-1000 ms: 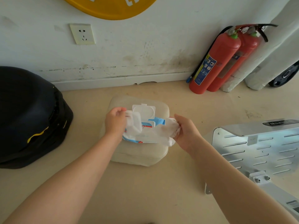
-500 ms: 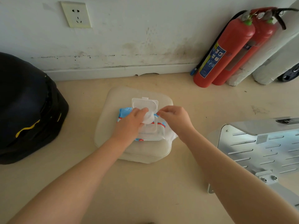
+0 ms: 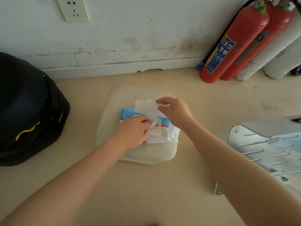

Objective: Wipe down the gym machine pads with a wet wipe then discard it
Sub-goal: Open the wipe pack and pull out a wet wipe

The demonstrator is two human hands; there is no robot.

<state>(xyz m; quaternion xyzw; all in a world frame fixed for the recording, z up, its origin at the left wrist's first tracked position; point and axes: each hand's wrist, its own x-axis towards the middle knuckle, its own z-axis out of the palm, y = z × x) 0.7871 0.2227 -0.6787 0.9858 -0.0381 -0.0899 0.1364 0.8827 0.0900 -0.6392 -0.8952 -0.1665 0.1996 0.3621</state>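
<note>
A blue and white wet wipe pack (image 3: 128, 113) lies on a cream cushion pad (image 3: 114, 98) on the floor. Its white plastic lid (image 3: 145, 108) stands flipped up. My left hand (image 3: 133, 131) rests on the pack, its fingertips pinched on the bit of wipe (image 3: 154, 123) sticking out of the opening. My right hand (image 3: 176, 113) reaches in from the right, thumb and fingers closed on the lid's free edge. A loose white wipe (image 3: 172, 134) lies crumpled on the right end of the pack, below my right wrist.
A black bag (image 3: 29, 108) sits on the floor at the left. Two red fire extinguishers (image 3: 234, 41) lean on the wall at the back right. A slotted silver metal machine panel (image 3: 263, 144) lies at the right. A wall socket (image 3: 73, 8) is above.
A second ago both hands held a wipe stretched over the pack. The wipe now lies on the pack's right end, my left hand is at the opening, and my right hand has taken the lid.
</note>
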